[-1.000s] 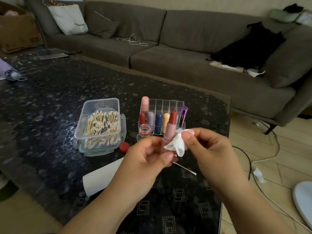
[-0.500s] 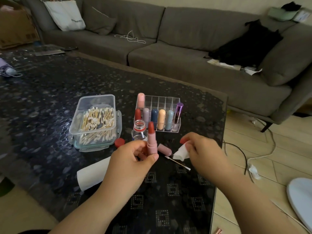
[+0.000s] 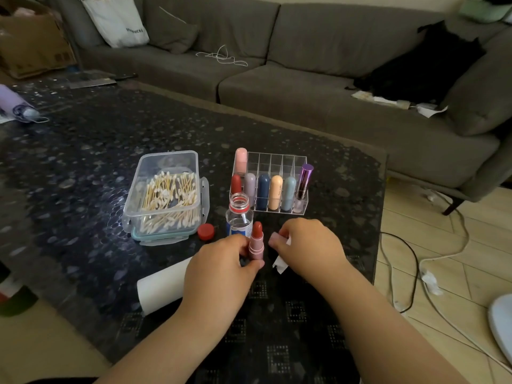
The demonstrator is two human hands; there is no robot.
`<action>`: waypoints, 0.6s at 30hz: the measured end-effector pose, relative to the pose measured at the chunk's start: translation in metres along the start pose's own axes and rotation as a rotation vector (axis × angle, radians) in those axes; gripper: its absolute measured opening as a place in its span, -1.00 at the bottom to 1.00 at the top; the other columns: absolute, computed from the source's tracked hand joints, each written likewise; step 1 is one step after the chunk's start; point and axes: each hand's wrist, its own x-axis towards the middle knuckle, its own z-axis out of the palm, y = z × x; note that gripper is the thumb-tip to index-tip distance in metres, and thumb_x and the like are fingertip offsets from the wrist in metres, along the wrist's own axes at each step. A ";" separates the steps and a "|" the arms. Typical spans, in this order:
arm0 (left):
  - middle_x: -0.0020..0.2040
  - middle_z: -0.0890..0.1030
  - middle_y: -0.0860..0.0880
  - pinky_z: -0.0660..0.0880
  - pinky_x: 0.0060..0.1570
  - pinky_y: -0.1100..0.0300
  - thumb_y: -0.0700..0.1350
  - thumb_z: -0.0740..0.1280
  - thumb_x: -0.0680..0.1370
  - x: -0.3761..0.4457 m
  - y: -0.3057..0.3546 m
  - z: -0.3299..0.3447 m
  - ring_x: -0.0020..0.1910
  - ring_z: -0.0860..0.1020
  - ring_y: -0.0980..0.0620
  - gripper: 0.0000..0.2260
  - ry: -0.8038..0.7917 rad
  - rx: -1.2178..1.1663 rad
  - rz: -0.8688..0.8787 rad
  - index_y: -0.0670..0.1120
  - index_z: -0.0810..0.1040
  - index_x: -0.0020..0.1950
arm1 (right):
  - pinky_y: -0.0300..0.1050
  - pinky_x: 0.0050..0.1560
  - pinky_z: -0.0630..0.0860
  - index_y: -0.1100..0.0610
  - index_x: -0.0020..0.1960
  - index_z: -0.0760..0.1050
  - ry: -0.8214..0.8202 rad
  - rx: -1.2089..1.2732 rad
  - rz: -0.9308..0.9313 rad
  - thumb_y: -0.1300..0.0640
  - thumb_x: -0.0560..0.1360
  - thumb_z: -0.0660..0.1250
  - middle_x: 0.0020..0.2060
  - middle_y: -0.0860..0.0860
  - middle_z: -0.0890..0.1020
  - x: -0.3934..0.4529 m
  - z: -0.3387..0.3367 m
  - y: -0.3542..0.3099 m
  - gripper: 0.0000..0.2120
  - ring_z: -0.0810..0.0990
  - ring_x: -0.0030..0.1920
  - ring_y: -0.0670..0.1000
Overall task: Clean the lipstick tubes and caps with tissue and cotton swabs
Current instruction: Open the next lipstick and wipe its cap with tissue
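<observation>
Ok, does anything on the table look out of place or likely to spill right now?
The small clear bottle stands open, its red cap lying on the table beside the cotton swab box. It sits just behind the uncapped lipstick in the left hand, so a bump might tip it. Nothing has spilled.

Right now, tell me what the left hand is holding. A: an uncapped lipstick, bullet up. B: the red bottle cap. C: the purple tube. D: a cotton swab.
A: the left hand grips the pink uncapped lipstick upright with its red bullet exposed.
</observation>
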 end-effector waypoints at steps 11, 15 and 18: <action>-0.17 0.64 0.07 0.50 -0.12 0.15 -0.03 0.46 0.44 0.005 0.000 0.016 -0.19 0.57 0.08 -0.86 -0.067 -0.024 -0.019 0.00 0.61 -0.04 | -0.44 -0.31 0.34 -0.04 0.16 0.40 -0.076 0.367 -0.099 -0.04 0.57 0.23 -0.10 -0.31 0.49 -0.024 -0.023 0.025 -0.81 0.48 -0.16 -0.28; -0.17 0.62 0.09 0.45 -0.18 0.21 -0.03 0.46 0.43 0.003 -0.001 0.022 -0.18 0.55 0.10 -0.87 -0.050 -0.033 -0.016 0.00 0.58 -0.08 | -0.53 -0.35 0.37 -0.14 0.03 0.42 -0.111 0.508 -0.136 -0.02 0.56 0.26 -0.29 -0.29 0.53 -0.038 -0.026 0.032 -0.94 0.47 -0.30 -0.44; -0.16 0.59 0.11 0.41 -0.20 0.25 -0.02 0.47 0.42 0.002 -0.003 0.023 -0.17 0.53 0.11 -0.86 -0.032 -0.046 -0.017 0.01 0.55 -0.10 | -0.47 -0.37 0.38 -0.12 0.03 0.49 -0.117 0.577 -0.146 -0.04 0.54 0.29 -0.33 -0.33 0.59 -0.044 -0.028 0.036 -0.92 0.50 -0.36 -0.34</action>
